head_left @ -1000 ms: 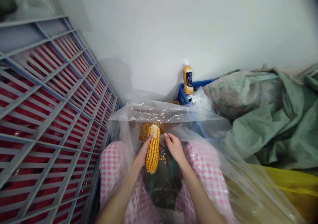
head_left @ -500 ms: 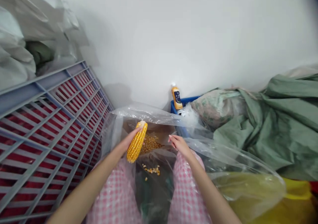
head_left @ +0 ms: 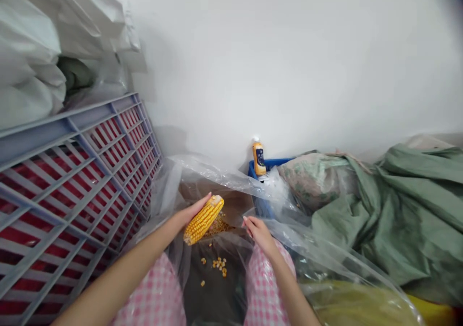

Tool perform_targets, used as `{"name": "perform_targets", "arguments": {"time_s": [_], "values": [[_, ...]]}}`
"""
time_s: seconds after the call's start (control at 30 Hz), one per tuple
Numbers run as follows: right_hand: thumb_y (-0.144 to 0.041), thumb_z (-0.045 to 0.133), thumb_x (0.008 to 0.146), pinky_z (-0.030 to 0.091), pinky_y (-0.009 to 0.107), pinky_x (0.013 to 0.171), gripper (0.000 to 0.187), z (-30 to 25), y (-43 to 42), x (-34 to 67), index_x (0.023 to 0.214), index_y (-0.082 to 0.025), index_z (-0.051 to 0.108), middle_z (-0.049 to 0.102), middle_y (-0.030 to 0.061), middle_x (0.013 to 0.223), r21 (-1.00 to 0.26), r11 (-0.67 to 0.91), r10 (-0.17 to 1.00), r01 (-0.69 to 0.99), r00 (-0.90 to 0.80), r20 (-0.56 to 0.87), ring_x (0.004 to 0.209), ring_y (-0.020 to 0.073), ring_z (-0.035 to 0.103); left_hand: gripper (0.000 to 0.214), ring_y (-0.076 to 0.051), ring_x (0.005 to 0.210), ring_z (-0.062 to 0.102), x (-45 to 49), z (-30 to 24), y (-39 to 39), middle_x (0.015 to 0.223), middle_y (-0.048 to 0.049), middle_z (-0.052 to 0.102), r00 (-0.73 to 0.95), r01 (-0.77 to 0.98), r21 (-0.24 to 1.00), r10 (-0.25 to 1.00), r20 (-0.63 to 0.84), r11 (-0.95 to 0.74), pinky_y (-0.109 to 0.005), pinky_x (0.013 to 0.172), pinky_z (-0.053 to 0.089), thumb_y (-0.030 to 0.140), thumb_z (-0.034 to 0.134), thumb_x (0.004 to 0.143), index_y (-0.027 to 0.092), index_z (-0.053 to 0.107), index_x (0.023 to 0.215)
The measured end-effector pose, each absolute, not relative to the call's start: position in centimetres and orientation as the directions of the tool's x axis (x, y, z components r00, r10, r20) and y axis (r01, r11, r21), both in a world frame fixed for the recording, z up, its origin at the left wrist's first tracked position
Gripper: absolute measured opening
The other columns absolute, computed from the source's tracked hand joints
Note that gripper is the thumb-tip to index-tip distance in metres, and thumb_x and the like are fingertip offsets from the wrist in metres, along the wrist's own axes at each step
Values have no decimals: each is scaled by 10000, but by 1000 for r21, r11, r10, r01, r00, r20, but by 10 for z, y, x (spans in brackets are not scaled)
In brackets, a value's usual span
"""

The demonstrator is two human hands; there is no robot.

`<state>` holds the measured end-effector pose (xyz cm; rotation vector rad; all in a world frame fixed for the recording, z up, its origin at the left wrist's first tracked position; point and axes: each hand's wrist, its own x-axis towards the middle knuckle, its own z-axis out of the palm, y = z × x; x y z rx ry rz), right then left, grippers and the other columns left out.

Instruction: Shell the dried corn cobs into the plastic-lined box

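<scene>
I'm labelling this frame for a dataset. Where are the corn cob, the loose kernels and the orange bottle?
corn cob (head_left: 204, 219), head view, middle of its kernel rows.
loose kernels (head_left: 219, 264), head view, centre of the scattered cluster.
orange bottle (head_left: 258, 158), head view, its dark label.

Left arm (head_left: 126, 273): bare on my feed, stretched from the lower left corner up toward the middle, elbow almost straight.
Left hand (head_left: 185, 215): clenched in a hold, thumb laid along the top, fingers curled underneath.
Right arm (head_left: 289, 287): bare, rising from the bottom edge, slanting up and leftward.
Right hand (head_left: 259, 234): slack, fingers half bent, tips pointing toward my left hand, near but not touching.
</scene>
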<state>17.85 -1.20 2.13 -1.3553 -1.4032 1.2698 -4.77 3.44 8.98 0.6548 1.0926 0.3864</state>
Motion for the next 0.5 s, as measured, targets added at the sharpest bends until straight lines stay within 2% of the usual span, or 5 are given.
{"name": "perform_targets", "arguments": {"time_s": [0.13,0.27,0.37,0.43,0.5], "values": [[-556,398,754,237,214,424,425,23,-12,174,631,-165,512,338,-69,399,-978,-95,990,184,-82,-111,379,69,309,469,-168,540,605,-54,73,35,648,-73,656,488,-77,664,609,-625,744,-243,505,472,535,541,686,112,605,878],[-557,406,750,248,212,431,427,25,-12,165,634,-160,516,353,-64,413,-973,-93,992,211,-63,-109,393,70,324,414,-155,612,621,-61,58,39,713,-81,663,630,-283,442,513,-584,851,-241,566,488,488,486,742,113,591,881],[-560,403,751,244,212,428,432,25,-12,157,633,-160,514,348,-65,411,-967,-101,991,235,-60,-118,391,70,318,398,-128,680,626,-62,60,37,766,-84,665,707,-391,309,497,-502,867,-212,647,484,456,465,772,102,583,912],[-560,401,755,239,213,423,431,26,-13,152,633,-162,509,342,-67,408,-963,-111,990,247,-60,-130,386,70,311,453,-133,650,624,-60,65,33,746,-85,662,694,-395,359,531,-486,845,-216,630,485,511,472,751,101,585,907],[-567,400,754,234,213,419,432,26,-14,149,641,-164,510,339,-67,409,-959,-117,989,259,-55,-136,385,72,309,514,-151,576,614,-55,68,30,683,-81,654,611,-363,488,598,-518,794,-239,573,485,578,492,703,106,589,880]]}}
